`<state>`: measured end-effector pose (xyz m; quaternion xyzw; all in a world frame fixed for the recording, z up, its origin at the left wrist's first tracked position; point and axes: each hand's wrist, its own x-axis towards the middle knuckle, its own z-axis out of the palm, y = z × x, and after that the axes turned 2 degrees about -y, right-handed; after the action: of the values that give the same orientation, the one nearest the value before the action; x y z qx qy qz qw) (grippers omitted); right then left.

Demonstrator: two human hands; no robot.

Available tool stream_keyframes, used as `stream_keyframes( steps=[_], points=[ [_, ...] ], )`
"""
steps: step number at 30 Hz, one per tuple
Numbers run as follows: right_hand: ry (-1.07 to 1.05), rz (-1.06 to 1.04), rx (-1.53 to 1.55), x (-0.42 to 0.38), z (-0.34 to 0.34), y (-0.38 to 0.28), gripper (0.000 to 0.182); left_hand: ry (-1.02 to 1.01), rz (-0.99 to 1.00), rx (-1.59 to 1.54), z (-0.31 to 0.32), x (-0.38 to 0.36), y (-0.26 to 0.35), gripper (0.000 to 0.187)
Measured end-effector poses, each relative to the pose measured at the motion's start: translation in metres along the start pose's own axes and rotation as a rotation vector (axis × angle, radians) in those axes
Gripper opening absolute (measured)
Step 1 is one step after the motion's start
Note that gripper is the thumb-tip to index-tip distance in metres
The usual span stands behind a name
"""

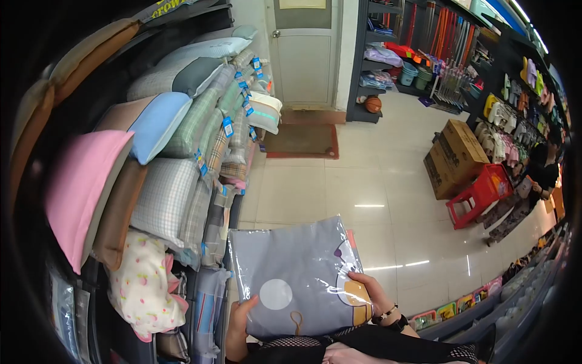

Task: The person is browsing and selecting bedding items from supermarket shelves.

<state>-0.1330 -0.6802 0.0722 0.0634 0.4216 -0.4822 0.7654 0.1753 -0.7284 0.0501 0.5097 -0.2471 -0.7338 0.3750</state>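
Between my two hands is a grey folded cloth in a clear plastic bag (285, 255), with a pale round spot, a yellow and white printed figure and a small tan loop near its lower edge. My left hand (240, 324) grips its lower left side, thumb on the front. On the opposite side my right hand (374, 294) is closed around the edge, thumb over the printed part. The fingers behind the package are hidden. A dark band and a beaded bracelet circle my right wrist.
Stacked pillows, including a pink pillow (88, 194) and a blue pillow (160, 124), fill the left shelf. Ahead are a door (303, 60) and a doormat (300, 141). Cardboard boxes (454, 159), a red stool (479, 200) and another person (539, 176) are at right.
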Motion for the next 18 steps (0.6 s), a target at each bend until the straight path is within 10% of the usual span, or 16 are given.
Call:
stream_keyframes(
  steps=[18],
  points=[
    [-0.095,-0.015,0.25,0.117,-0.007,-0.27,0.023,0.012,-0.03,0.24,0.22,0.213,0.129,0.035]
  ],
)
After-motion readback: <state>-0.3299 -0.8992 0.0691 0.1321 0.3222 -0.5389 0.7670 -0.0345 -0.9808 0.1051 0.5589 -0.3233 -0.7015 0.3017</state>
